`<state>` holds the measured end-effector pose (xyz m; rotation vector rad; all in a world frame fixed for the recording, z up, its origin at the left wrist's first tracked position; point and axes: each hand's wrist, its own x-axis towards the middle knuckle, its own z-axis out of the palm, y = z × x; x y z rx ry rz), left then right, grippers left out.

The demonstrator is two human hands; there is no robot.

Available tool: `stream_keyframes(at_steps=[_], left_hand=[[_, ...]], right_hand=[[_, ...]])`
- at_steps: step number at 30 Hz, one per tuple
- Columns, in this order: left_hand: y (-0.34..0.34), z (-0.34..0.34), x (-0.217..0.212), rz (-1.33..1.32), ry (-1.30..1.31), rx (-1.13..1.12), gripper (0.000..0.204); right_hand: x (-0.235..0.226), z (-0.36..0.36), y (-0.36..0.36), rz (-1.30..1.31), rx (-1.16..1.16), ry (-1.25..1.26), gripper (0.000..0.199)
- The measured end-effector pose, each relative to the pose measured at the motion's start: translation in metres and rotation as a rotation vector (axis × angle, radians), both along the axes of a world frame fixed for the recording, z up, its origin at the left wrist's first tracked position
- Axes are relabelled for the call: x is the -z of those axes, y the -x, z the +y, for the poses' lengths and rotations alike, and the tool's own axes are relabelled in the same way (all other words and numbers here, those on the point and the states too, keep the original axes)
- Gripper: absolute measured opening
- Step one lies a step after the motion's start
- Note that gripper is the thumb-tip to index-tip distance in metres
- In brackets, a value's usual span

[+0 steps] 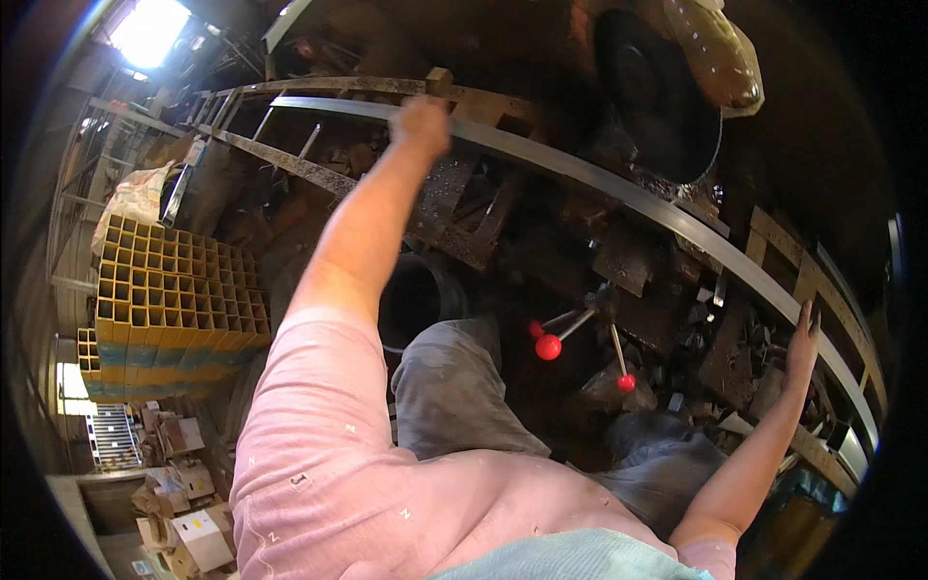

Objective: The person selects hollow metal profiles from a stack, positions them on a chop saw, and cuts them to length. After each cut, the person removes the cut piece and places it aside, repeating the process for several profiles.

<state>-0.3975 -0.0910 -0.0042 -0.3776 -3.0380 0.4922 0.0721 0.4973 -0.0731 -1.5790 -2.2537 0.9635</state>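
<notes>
A long grey metal strip [619,193] runs across a cluttered workbench from upper left to lower right. My left hand [422,124] is stretched far out and closed around the strip near its far end. My right hand [801,346] is held flat with fingers apart near the strip's lower right part; whether it touches the strip I cannot tell. Between my arms stands a machine lever with red ball knobs [548,346].
A stack of yellow square tubes [169,300] lies at the left. Cardboard boxes [188,522] sit on the floor at lower left. A large dark wheel [657,92] stands behind the bench. Metal scraps [715,348] cover the bench. A black tyre-like ring [425,295] sits below.
</notes>
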Motion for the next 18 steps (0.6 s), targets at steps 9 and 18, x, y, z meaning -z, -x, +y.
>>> stream_keyframes(at_steps=[9, 18], left_hand=[[-0.088, 0.113, 0.018, -0.076, -0.106, 0.349, 0.049], [0.026, -0.014, 0.026, 0.117, -0.017, -0.168, 0.041]], right_hand=[[0.007, 0.000, 0.021, 0.033, -0.009, 0.082, 0.091], [-0.038, -0.050, 0.002, 0.154, -0.034, 0.112, 0.080]])
